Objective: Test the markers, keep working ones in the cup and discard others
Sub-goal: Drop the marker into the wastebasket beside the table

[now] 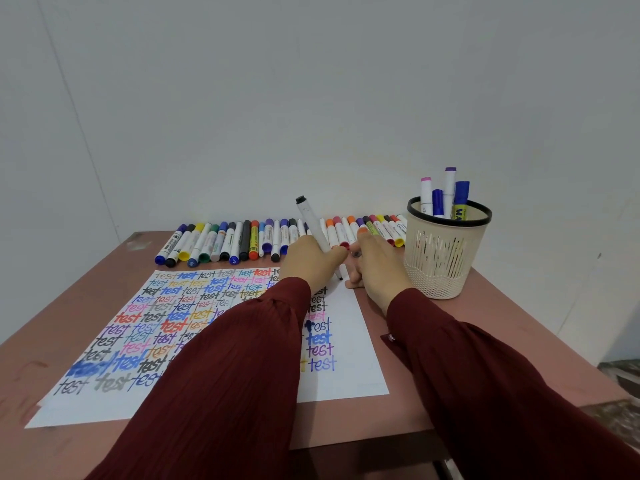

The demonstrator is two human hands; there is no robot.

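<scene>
While the left hand (311, 258) grips a grey marker (313, 223), fingers closed round its barrel, the black tip touches the paper (346, 341) left of the cup (446, 258). The right hand (377, 265) rests at the paper's edge, between marker and cup, fingers curled. A dark bit shows among them, possibly the cap; its grip cannot be told. Several pens (449, 188) stand in the cup. A row of markers (221, 240) lies left of the cup.

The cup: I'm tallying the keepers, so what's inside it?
The cup holds four upright: a pink-capped marker, a purple-capped marker, a blue marker and a blue-capped yellow marker. Its wall hides their lower ends and anything shorter.
</scene>
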